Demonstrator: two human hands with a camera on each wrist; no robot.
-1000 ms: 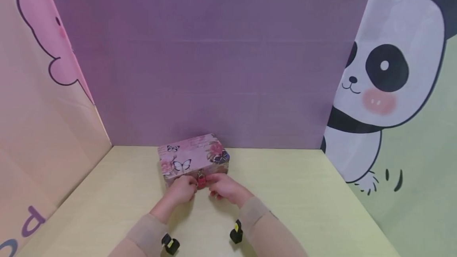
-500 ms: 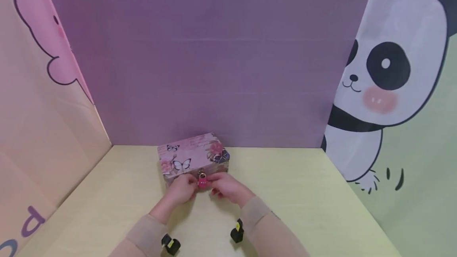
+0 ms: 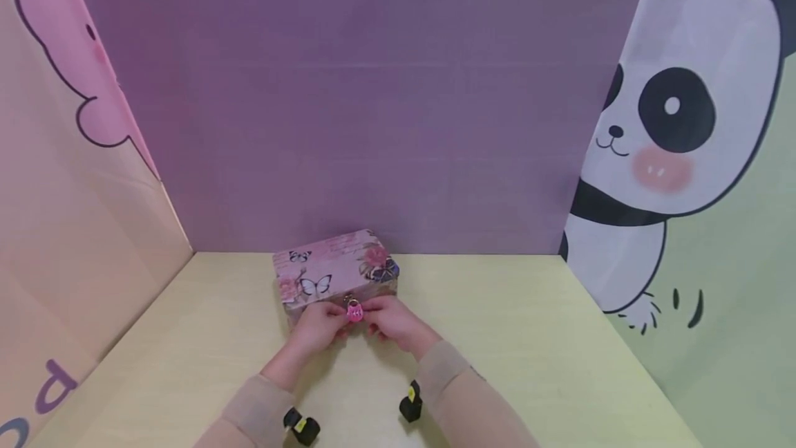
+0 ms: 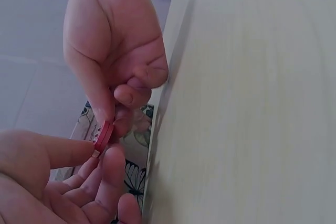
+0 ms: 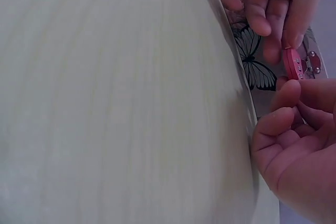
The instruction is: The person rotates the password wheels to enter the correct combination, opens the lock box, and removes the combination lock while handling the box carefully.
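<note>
A pink box with butterflies and flowers (image 3: 338, 265) stands on the table, its front clasp (image 5: 314, 65) bearing a small pink-red padlock (image 3: 354, 312) with number dials. From the left, my left hand (image 3: 317, 329) pinches the padlock's side between thumb and finger; my right hand (image 3: 401, 325) pinches the opposite side. In the left wrist view the padlock (image 4: 104, 136) sits between the fingertips of my left hand (image 4: 31, 174) and right hand (image 4: 118, 35). The right wrist view shows dials on the padlock (image 5: 292, 64), above my right hand (image 5: 307, 156).
The pale table (image 3: 528, 351) extends around the box. Behind it hangs a purple backdrop (image 3: 385, 109); a panda-printed panel (image 3: 734, 275) stands at the right and a pink-printed one (image 3: 81, 227) at the left. Black-and-yellow devices (image 3: 302, 427) are at both wrists.
The padlock has tilted from hanging down so its dialled face points more upward, and both hands have risen slightly with it. The left fingertips have drawn in against it. The box stays put.
</note>
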